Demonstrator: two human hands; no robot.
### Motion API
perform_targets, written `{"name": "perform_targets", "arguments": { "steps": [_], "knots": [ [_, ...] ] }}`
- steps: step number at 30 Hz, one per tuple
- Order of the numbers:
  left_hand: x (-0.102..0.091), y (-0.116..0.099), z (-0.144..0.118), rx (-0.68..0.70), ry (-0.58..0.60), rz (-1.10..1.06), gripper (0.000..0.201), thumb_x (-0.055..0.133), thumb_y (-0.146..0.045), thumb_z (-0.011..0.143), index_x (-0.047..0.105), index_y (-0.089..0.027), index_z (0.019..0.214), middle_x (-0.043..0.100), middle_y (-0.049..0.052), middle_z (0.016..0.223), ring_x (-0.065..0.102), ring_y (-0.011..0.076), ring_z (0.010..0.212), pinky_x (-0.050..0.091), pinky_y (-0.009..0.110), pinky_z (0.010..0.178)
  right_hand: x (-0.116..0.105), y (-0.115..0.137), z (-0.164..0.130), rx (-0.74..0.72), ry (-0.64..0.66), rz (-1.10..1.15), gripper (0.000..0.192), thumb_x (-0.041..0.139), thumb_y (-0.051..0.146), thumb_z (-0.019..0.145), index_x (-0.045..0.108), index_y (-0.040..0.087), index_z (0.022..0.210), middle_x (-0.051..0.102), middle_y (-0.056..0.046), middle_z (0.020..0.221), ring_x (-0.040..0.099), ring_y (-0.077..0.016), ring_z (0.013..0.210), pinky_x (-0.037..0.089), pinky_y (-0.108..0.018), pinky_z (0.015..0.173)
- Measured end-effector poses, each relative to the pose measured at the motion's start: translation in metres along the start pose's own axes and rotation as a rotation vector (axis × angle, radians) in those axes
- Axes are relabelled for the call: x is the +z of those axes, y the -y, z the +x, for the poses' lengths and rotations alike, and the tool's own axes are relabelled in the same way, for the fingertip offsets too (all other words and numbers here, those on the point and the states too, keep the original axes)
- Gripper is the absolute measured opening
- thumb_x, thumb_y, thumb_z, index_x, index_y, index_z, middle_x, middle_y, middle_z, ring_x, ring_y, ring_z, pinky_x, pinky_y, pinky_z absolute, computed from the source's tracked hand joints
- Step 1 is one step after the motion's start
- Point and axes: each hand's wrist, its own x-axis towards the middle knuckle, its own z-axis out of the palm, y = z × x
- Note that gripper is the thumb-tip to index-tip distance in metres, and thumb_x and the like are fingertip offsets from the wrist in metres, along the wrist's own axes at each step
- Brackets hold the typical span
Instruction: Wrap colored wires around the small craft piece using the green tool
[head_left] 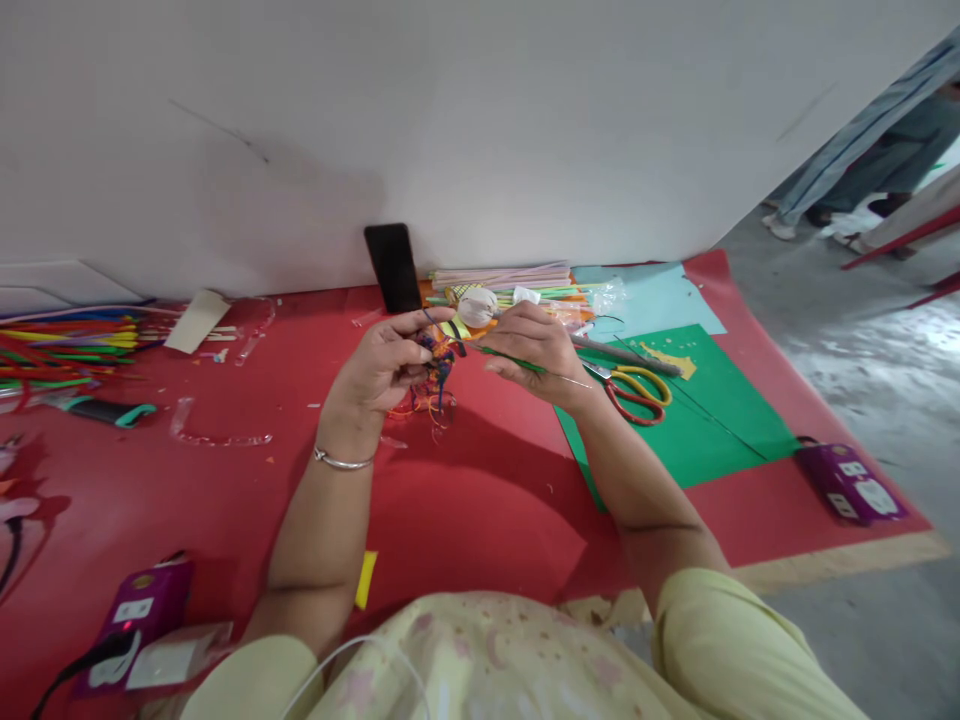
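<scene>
Holding multicoloured threads at frame centre in left hand, with fingers clamped on them, apparently to steady them. Gripping green tool right of centre in right hand, with fingers closed around it, likely for control. Note phone, upper centre, leaned against white panel, presumably for support.

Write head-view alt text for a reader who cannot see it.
A left hand holds a tangle of orange and dark strands above a red table; the right hand holds a slim green item. Scissors lie on a green sheet.
</scene>
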Motion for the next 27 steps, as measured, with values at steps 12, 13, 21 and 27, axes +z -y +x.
{"name": "perform_targets", "arguments": {
  "steps": [12, 13, 21, 27],
  "knots": [
    [0.001, 0.007, -0.002, 0.019, -0.02, 0.147, 0.042, 0.083, -0.011, 0.057, 0.092, -0.017, 0.097, 0.075, 0.003, 0.072, 0.064, 0.012, 0.059, 0.046, 0.021, 0.053, 0.004, 0.019, 0.006, 0.672, -0.001, 0.745, 0.054, 0.073, 0.073, 0.101, 0.085, 0.024, 0.081, 0.079, -0.007, 0.08, 0.072, -0.022, 0.082, 0.061, -0.04, 0.085],
    [0.004, 0.01, -0.002, 0.049, -0.032, 0.159, 0.044, 0.086, -0.011, 0.058, 0.092, -0.018, 0.102, 0.075, 0.003, 0.074, 0.065, 0.0126, 0.062, 0.05, 0.022, 0.057, 0.014, 0.02, 0.005, 0.787, -0.075, 0.864, 0.058, 0.076, 0.078, 0.095, 0.082, 0.023, 0.079, 0.076, -0.005, 0.077, 0.068, -0.0189, 0.072, 0.059, -0.035, 0.073],
    [0.021, 0.03, 0.004, 0.47, -0.281, 0.538, 0.048, 0.081, -0.011, 0.076, 0.088, -0.022, 0.122, 0.068, -0.003, 0.082, 0.06, 0.0127, 0.076, 0.053, 0.023, 0.074, 0.058, 0.031, 0.015, 1.379, -0.485, 1.417, 0.049, 0.074, 0.067, 0.102, 0.066, 0.022, 0.085, 0.064, 0.006, 0.068, 0.052, -0.0076, 0.054, 0.035, -0.019, 0.048],
    [0.018, 0.033, 0.002, 0.496, -0.352, 0.739, 0.063, 0.078, -0.009, 0.077, 0.083, -0.027, 0.138, 0.071, 0.0, 0.087, 0.054, 0.0161, 0.074, 0.049, 0.025, 0.072, 0.055, 0.031, 0.015, 1.403, -0.458, 1.362, 0.052, 0.08, 0.071, 0.096, 0.069, 0.021, 0.084, 0.064, 0.004, 0.067, 0.053, -0.009, 0.056, 0.034, -0.021, 0.047]
  ]
}}
